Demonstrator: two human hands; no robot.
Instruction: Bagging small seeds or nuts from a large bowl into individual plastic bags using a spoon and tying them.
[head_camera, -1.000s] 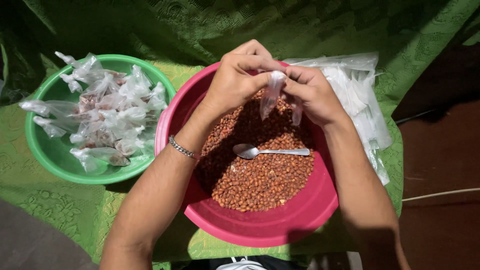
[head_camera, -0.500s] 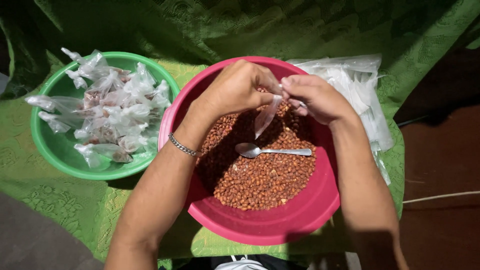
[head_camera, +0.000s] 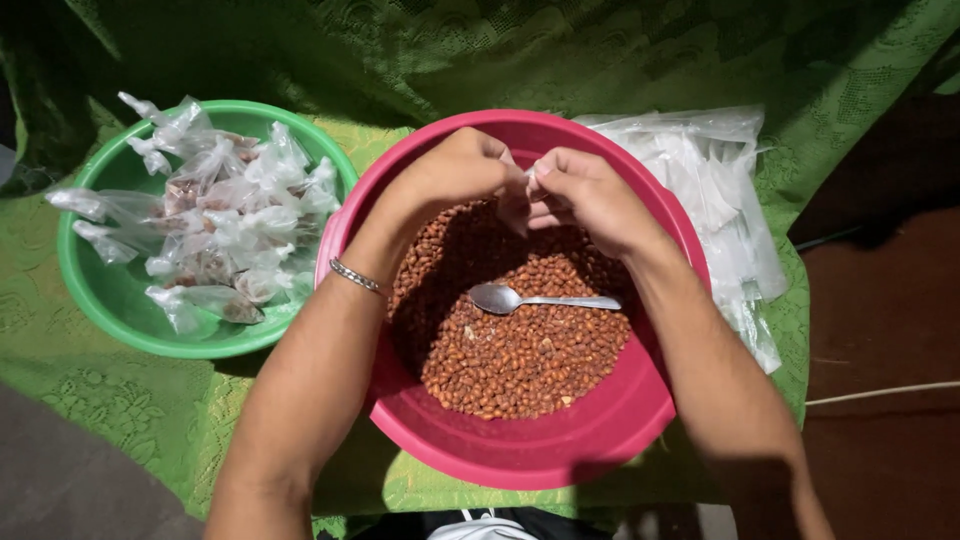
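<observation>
Two hands pinch a small clear plastic bag (head_camera: 517, 198) over a round pink plastic basin (head_camera: 560, 455) of brown peanuts (head_camera: 520, 355).
Left hand (head_camera: 455, 175) and right hand (head_camera: 590, 195) meet fingertip to fingertip at the basin's far rim, above a metal spoon (head_camera: 540, 299).

Pink basin (head_camera: 520, 455), green bowl (head_camera: 105, 300), reddish-brown peanuts (head_camera: 520, 355), green lace-patterned cloth (head_camera: 120, 420)

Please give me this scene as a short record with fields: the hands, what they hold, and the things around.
left hand: pinches a small clear plastic bag over the pink bowl
right hand: grip on the same bag
bowl contents: brown peanuts, metal spoon lying on them
green bowl: tied filled bags
beside pink bowl: pile of empty bags
surface: green cloth
</observation>
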